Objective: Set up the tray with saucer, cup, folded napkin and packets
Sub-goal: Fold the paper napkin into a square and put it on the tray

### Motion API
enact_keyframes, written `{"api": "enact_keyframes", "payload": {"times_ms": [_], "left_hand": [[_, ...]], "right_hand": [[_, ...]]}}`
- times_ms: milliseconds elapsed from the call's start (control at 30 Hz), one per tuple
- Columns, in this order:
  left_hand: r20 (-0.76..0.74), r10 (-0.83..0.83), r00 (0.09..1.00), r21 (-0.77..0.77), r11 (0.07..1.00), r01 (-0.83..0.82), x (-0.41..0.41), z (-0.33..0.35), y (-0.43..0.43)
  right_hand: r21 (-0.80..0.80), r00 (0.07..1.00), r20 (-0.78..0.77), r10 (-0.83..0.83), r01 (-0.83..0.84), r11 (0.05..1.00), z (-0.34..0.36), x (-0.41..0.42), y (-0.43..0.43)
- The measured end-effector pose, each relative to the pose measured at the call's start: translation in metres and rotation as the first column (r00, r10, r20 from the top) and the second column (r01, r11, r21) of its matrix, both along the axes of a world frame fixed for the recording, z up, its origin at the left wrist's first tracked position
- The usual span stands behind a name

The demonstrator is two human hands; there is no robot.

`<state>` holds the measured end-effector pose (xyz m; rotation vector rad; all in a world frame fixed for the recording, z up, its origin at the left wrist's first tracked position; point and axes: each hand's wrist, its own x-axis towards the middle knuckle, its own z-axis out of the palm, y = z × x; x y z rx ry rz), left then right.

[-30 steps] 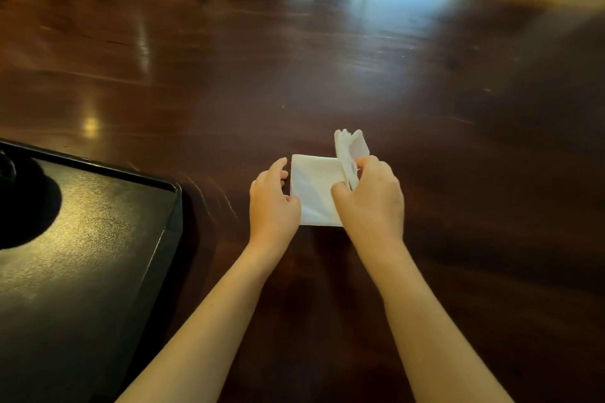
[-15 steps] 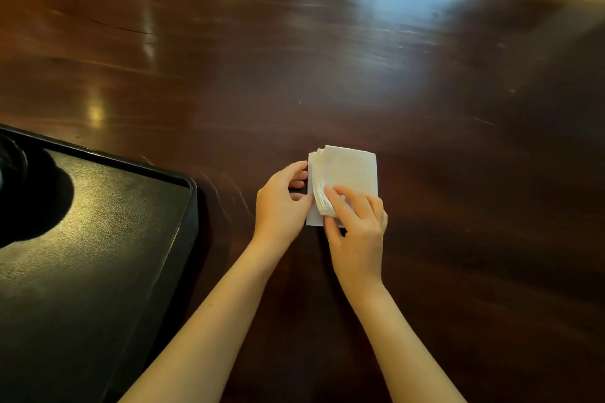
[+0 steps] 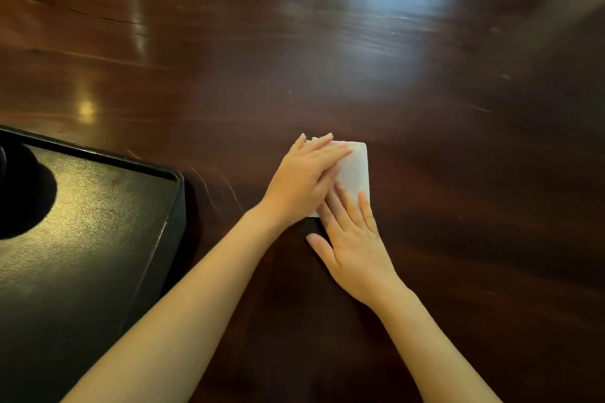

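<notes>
The white folded napkin (image 3: pixel 355 170) lies flat on the brown table (image 3: pixel 458 141). Its long side runs from 6 to 12 o'clock. The left hand (image 3: pixel 301 183) lies on top, fingers straight, hiding much of it. The right hand (image 3: pixel 353 245) presses its near end, fingers straight too. A black tray (image 3: pixel 178 199) sits apart at 9 o'clock.
</notes>
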<state>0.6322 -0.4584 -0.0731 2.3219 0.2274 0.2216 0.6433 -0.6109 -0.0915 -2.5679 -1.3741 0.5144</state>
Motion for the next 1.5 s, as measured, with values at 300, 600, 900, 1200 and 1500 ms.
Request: {"api": "enact_keyframes", "payload": {"times_ms": [300,600,900,1200,1500], "left_hand": [[-0.227,-0.092,0.97,0.388,0.905,0.177,0.004,-0.018,0.005],[-0.003,0.255,0.967,0.506,0.834,-0.219,0.014,0.008,-0.037],[-0.216,0.369,0.904,0.519,0.828,-0.214,-0.009,-0.032,-0.035],[-0.224,0.332,0.916,0.488,0.852,-0.19,-0.011,-0.036,-0.027],[-0.234,0.315,0.92,0.525,0.837,-0.153,-0.011,-0.037,-0.027]], "right_hand": [[0.385,0.975,-0.133,-0.175,0.214,0.898,0.014,0.017,-0.044],[0.18,0.982,-0.038,-0.185,0.189,0.965,0.003,0.08,0.011],[0.029,0.986,0.15,-0.07,0.067,0.997,-0.014,0.07,0.017],[-0.003,0.981,0.174,-0.08,0.082,0.997,-0.014,0.073,0.02],[0.032,0.957,0.151,-0.246,0.244,0.969,-0.018,0.088,0.026]]}}
